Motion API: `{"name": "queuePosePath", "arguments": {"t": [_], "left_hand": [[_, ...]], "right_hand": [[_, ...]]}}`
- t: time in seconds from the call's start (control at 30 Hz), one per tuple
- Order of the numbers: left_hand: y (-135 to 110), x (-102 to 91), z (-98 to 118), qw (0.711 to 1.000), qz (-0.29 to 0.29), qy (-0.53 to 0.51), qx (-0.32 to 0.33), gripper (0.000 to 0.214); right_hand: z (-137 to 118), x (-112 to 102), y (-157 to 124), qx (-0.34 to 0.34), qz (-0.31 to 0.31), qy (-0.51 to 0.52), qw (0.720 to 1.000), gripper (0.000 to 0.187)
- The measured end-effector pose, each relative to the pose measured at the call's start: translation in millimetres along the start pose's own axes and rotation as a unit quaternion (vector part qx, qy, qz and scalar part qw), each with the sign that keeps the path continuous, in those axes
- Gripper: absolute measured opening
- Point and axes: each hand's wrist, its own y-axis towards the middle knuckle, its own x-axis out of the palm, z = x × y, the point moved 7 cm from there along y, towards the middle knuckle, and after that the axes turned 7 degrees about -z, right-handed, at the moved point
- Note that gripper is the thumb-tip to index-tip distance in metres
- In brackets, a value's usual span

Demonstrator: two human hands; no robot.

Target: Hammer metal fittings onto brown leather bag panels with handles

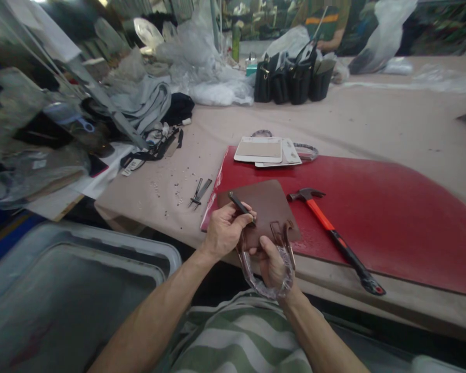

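Observation:
A brown leather panel [262, 199] lies over the near edge of a red mat [373, 207]. It carries a bag handle [252, 272] wrapped in clear plastic, which loops toward me. My left hand [225, 228] is closed around a short dark rod-like tool [238, 202], tilted over the panel; its lower end is hidden by the fingers. Through the handle's loop reaches my right hand [272, 259], gripping the panel's near edge with the thumb on top. Right of the panel rests a claw hammer [334, 235] with an orange and black shaft.
White and beige panels [266, 149] with wrapped handles lie at the mat's far edge. Slim metal tools [200, 192] and small scattered bits are left of the mat. Black bags [293, 80] stand farther back. A grey plastic bin [81, 243] is at lower left. Another person [330, 31] is across the table.

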Motion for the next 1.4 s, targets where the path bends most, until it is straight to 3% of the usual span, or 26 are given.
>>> {"name": "queuePosePath", "arguments": {"t": [0.3, 0.5, 0.83, 1.03, 1.2, 1.4], "left_hand": [[-7, -4.1, 0, 0.997, 0.01, -0.052, -0.061, 0.031], [-15, -3.5, 0, 0.997, 0.001, -0.057, -0.059, 0.035], [-16, 0.5, 2, 0.999, -0.004, 0.007, -0.051, 0.025], [-18, 6.0, 8, 0.998, 0.01, 0.031, -0.053, 0.023], [-21, 6.6, -4, 0.998, 0.018, 0.018, -0.063, 0.023], [-18, 8.2, -5, 0.997, 0.015, -0.011, -0.075, 0.03]], "right_hand": [[-1, 13, -10, -0.019, 0.001, 0.149, 0.989, 0.051], [-2, 17, -12, -0.044, -0.021, 0.194, 0.98, 0.058], [-4, 9, -10, -0.062, 0.008, 0.184, 0.981, 0.065], [-3, 6, -8, -0.058, 0.018, 0.159, 0.985, 0.06], [1, 1, -6, -0.056, 0.01, 0.15, 0.987, 0.05], [-3, -1, -4, -0.056, 0.008, 0.152, 0.987, 0.058]]}}
